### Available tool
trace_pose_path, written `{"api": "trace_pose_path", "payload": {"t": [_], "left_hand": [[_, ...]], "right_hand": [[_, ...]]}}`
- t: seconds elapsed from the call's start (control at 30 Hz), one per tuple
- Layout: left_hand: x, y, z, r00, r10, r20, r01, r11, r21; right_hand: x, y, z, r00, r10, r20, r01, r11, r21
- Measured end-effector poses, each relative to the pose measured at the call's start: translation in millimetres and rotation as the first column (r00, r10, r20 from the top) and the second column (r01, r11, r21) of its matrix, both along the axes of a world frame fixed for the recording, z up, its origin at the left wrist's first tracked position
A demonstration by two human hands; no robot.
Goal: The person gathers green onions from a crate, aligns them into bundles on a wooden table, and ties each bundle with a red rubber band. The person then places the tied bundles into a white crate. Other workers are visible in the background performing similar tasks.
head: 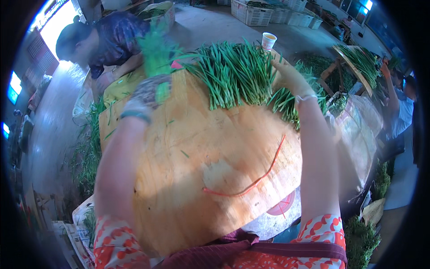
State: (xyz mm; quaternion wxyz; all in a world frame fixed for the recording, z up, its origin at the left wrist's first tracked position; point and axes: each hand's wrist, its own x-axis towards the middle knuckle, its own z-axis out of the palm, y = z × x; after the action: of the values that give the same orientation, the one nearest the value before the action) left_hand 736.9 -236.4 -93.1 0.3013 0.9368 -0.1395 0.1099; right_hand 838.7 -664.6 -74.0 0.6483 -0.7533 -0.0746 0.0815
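My left hand, in a patterned glove with a teal band at the wrist, grips a bunch of green leafy stalks. The bunch is motion-blurred and stands upright above the board's left edge. A wide pile of garlic chives lies at the far side of the wooden board, cut ends towards me. My right hand, in a thin translucent glove, is at the pile's right end with fingers extended; whether it touches the stalks is unclear. A red tie strip curves across the board nearer to me.
A paper cup stands behind the pile. More chives hang at the board's right edge. A co-worker bends over at the left. Below the board's near right corner is a pink round container. White crates stand at the back.
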Motion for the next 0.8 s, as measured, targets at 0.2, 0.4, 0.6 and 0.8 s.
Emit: {"api": "trace_pose_path", "payload": {"t": [0.2,0.4,0.6,0.8], "left_hand": [[83,-117,-44,0.995,0.034,-0.089,-0.022,0.991,0.131],[84,-135,-71,0.961,0.052,-0.271,-0.096,0.983,-0.153],[5,-104,-73,0.911,-0.11,-0.397,-0.155,0.8,-0.58],[-125,-50,-53,0.95,-0.226,-0.214,-0.008,0.669,-0.743]], "right_hand": [[66,30,-45,0.967,-0.25,0.049,0.223,0.74,-0.635],[66,81,-76,0.991,0.051,-0.124,-0.069,0.988,-0.14],[5,152,-81,0.956,0.265,-0.125,-0.27,0.963,-0.021],[-94,211,-75,0.848,0.407,-0.338,-0.405,0.911,0.082]]}}
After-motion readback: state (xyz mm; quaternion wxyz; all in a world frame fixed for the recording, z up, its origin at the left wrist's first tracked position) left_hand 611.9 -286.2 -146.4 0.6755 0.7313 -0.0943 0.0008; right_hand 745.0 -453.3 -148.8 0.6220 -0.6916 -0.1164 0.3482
